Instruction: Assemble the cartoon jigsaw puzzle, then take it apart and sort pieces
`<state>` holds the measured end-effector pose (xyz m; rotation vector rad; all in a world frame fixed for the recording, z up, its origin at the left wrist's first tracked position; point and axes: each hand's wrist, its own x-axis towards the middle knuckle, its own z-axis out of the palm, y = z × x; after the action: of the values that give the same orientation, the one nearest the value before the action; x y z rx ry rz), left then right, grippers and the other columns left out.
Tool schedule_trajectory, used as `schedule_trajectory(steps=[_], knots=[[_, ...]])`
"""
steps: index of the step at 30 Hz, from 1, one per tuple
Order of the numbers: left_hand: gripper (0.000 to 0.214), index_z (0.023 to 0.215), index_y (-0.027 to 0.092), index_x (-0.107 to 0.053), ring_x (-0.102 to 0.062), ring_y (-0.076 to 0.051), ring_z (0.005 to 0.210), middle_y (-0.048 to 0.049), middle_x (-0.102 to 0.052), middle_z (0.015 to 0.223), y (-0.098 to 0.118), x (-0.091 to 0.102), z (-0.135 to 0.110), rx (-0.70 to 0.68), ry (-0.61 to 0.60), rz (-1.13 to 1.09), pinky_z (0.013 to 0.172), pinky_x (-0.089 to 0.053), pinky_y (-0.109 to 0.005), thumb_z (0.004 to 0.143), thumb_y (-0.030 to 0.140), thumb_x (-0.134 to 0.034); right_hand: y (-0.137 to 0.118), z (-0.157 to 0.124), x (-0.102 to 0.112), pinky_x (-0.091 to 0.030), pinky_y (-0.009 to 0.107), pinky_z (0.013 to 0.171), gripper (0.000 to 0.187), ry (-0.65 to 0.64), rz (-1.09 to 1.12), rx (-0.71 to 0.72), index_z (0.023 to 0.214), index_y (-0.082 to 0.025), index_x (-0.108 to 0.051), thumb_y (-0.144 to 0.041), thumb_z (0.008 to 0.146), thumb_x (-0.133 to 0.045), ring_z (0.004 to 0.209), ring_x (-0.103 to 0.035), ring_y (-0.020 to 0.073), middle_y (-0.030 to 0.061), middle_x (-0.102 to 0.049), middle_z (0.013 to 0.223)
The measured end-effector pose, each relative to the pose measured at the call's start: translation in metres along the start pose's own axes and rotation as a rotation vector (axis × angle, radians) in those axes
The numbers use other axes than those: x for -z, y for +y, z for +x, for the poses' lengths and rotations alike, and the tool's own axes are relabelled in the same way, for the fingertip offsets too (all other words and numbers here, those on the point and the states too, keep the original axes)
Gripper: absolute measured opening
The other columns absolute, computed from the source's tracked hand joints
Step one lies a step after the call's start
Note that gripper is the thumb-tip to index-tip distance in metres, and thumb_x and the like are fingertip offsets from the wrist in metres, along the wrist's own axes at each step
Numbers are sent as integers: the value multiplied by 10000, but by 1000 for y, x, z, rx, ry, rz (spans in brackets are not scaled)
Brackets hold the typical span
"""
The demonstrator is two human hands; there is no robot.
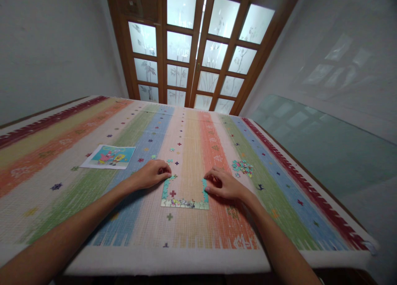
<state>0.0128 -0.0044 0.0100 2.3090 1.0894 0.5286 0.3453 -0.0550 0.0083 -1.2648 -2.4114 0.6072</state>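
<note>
A partly joined jigsaw puzzle border [185, 203] lies flat on the tablecloth, with a bottom row and two turquoise sides. At its upper left corner is my left hand [154, 173], fingers curled and thumb and forefinger closed at a small turquoise puzzle piece [173, 177]. My right hand [223, 184] grips the top of the right side, its thumb and forefinger around a turquoise puzzle piece [204, 183]. Some loose turquoise pieces [170, 161] lie just beyond my left hand. To the right of my right hand sits a pile of loose puzzle pieces [242, 167].
A printed picture [109, 156] of two cartoon figures lies on the left. The striped tablecloth [130, 219] has small printed motifs and covers the table up to its near edge. Beyond stand wooden doors [190, 61] with frosted panes; a glass panel [322, 140] leans at right.
</note>
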Motion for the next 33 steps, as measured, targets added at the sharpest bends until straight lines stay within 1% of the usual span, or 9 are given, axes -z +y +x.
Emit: schedule_trajectory(steps=[6,12,15,17,20,23,25,28,33], knots=[[149,847,185,-734,-606,-198,731,-63,-699,793,1,0,0,-1,1,29,757,-468,-356,900,284,-636,-1,1,1,-443,355,740,222,-9,0,-1,1009,-193,-649,-365,873,-685,792,-567,194,50,-602,904],[165,834,199,-729,-608,-205,740,-61,-700,783,2,-3,0,-13,4,30,766,-479,-358,903,314,-633,0,0,1,-449,352,727,232,-20,-4,-10,1030,-198,-650,-372,882,-684,791,-570,192,52,-611,917],[193,843,197,-735,-620,-209,747,-72,-718,808,3,0,0,-15,16,44,779,-486,-361,914,323,-608,0,0,2,-453,358,731,223,-21,-4,-8,1023,-202,-649,-366,876,-689,794,-572,197,58,-615,923],[215,873,197,-741,-637,-215,787,-79,-743,865,1,8,0,-2,79,65,801,-493,-359,927,323,-576,-1,1,2,-453,360,734,217,-16,-6,-8,1016,-206,-649,-365,875,-691,791,-571,197,55,-614,917],[260,960,191,-745,-650,-218,841,-73,-763,955,-8,26,0,63,256,99,835,-506,-350,944,337,-530,-1,1,1,-448,355,732,216,-13,-9,-5,1015,-206,-647,-366,876,-688,795,-567,196,49,-606,904],[278,1013,199,-748,-644,-213,811,-54,-757,946,-22,45,-2,149,375,137,835,-519,-343,922,348,-532,0,1,1,-447,354,737,220,-12,-4,-2,1014,-202,-643,-370,877,-683,797,-566,195,45,-600,900],[270,994,211,-754,-638,-218,791,-45,-749,916,-32,53,-4,167,372,157,840,-528,-357,891,344,-542,0,1,0,-448,359,745,223,-9,-2,-4,1014,-200,-643,-372,878,-682,798,-568,196,46,-599,904],[257,930,214,-760,-630,-229,780,-64,-744,931,-40,57,-7,131,317,171,855,-538,-398,837,346,-561,0,1,0,-448,360,747,218,-7,1,-3,1012,-200,-644,-366,878,-682,800,-569,198,49,-603,907],[243,866,226,-767,-630,-247,784,-76,-734,898,-38,56,-8,112,252,178,849,-549,-438,801,359,-575,0,1,1,-441,349,735,217,-9,-7,-3,1007,-200,-649,-368,876,-687,797,-569,194,49,-614,914]])
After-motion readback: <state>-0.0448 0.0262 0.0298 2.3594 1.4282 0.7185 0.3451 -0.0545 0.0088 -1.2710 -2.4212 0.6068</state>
